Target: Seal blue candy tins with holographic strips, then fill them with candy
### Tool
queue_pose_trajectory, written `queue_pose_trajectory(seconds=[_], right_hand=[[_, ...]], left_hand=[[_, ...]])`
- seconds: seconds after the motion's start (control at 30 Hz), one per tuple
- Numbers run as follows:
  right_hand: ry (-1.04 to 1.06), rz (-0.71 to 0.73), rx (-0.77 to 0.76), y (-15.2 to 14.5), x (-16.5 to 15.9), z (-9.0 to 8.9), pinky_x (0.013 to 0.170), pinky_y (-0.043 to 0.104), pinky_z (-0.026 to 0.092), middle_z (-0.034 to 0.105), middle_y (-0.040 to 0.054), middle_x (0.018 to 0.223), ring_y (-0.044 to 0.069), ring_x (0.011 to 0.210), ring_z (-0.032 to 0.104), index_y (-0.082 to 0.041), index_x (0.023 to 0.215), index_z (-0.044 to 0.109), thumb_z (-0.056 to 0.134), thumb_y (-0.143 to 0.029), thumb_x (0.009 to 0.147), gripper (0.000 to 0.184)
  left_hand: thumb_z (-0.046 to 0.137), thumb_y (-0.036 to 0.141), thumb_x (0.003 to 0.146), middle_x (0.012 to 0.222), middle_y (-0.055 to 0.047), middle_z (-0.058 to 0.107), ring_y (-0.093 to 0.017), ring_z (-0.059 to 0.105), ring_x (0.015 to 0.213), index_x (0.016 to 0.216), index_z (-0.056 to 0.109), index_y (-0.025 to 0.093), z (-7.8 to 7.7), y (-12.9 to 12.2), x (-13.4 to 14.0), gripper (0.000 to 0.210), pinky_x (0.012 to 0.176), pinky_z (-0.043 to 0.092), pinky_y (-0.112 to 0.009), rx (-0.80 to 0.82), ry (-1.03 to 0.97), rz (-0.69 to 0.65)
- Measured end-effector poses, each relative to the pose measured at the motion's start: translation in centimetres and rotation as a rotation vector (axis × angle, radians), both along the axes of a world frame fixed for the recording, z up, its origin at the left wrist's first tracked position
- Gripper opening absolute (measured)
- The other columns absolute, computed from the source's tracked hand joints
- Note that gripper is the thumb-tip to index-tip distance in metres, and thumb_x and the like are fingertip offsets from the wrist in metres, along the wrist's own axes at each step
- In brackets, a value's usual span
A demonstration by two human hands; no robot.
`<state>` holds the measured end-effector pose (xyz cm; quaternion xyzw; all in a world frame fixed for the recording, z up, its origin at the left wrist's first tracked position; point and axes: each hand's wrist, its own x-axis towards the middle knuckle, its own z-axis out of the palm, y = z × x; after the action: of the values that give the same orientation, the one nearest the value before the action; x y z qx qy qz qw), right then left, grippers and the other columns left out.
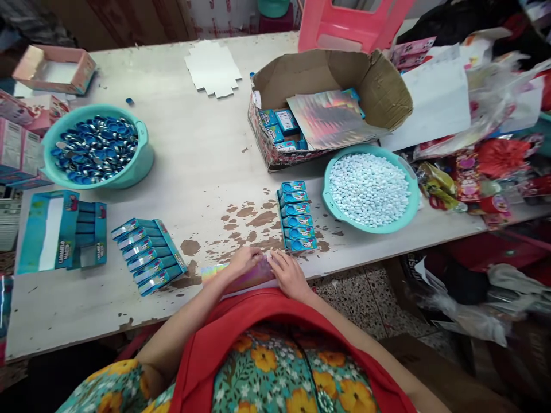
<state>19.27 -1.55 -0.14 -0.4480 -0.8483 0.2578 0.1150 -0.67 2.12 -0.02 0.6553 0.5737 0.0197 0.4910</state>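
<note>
At the table's front edge lies a shiny iridescent sheet (256,275), partly covered by my hands and arms. My left hand (244,261) is closed at its upper edge, fingers curled. Close beside it, my right hand (287,274) grips the sheet's right end with bent fingers; the fingertips are small in view. A row of blue boxes (297,221) with round recesses stands just beyond my right hand. Left of my left arm, another row of blue boxes (148,255) sits at a slant.
A turquoise basin (144,163) of blue caps stands left; another basin (329,201) holds white pellets at right. Behind it is a cardboard box (383,86) with blue packets. Blue cartons (64,241) sit far left, white card (213,66) at the back. Plastic wrappers crowd the right.
</note>
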Motion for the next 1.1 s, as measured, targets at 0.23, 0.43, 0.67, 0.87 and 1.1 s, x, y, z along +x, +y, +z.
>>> queue_pose_trajectory(seconds=[0.23, 0.43, 0.67, 0.87, 1.1], right_hand=[[0.112, -0.080, -0.085, 0.8, 1.0, 4.9, 0.075, 0.035, 0.045, 0.066, 0.0066, 0.081, 0.022, 0.081, 0.059, -0.021, 0.084, 0.062, 0.047, -0.021, 0.090, 0.016], [0.378, -0.457, -0.267, 2.9, 2.1, 9.6, 0.072, 0.029, 0.045, 0.063, 0.0013, 0.078, 0.018, 0.075, 0.059, -0.022, 0.079, 0.059, 0.056, -0.029, 0.086, 0.010], [0.481, -0.830, -0.338, 3.7, 3.1, 6.7, 0.072, 0.032, 0.048, 0.061, 0.0044, 0.084, 0.019, 0.079, 0.059, -0.020, 0.078, 0.062, 0.061, -0.038, 0.079, 0.018], [0.369, -0.998, -0.107, 4.9, 3.8, 2.4, 0.082, 0.036, 0.047, 0.050, 0.0107, 0.107, 0.025, 0.107, 0.050, -0.018, 0.073, 0.067, 0.064, -0.036, 0.074, 0.018], [0.499, -1.183, -0.126, 5.2, 3.7, -0.5, 0.077, 0.035, 0.048, 0.059, 0.0072, 0.093, 0.019, 0.083, 0.056, -0.017, 0.090, 0.057, 0.071, -0.036, 0.064, 0.036]], left_hand=[[0.047, 0.028, 0.084, 0.085, -0.007, 0.067, -0.023, 0.060, 0.085, 0.088, 0.067, 0.020, 0.5, 0.0, 0.7, 0.022, 0.076, 0.042, -0.029, 0.029, 0.131, 0.110], [0.055, 0.040, 0.081, 0.121, -0.007, 0.058, -0.022, 0.054, 0.108, 0.121, 0.053, 0.021, 5.1, 0.3, 3.5, 0.044, 0.091, 0.042, -0.031, 0.143, -0.437, 0.154], [0.044, 0.040, 0.086, 0.058, 0.003, 0.054, -0.013, 0.053, 0.052, 0.088, 0.053, 0.018, 5.0, 2.4, 6.1, 0.024, 0.052, 0.040, -0.023, -0.220, -0.525, 0.128], [0.041, 0.025, 0.087, 0.060, 0.007, 0.050, -0.009, 0.047, 0.045, 0.097, 0.036, 0.021, 2.7, 4.1, 6.7, 0.012, 0.047, 0.037, -0.019, -0.167, -0.570, 0.147], [0.039, 0.017, 0.084, 0.060, 0.007, 0.049, -0.009, 0.046, 0.045, 0.095, 0.031, 0.021, -0.4, 3.9, 8.6, 0.014, 0.049, 0.037, -0.021, -0.129, -0.478, 0.212]])
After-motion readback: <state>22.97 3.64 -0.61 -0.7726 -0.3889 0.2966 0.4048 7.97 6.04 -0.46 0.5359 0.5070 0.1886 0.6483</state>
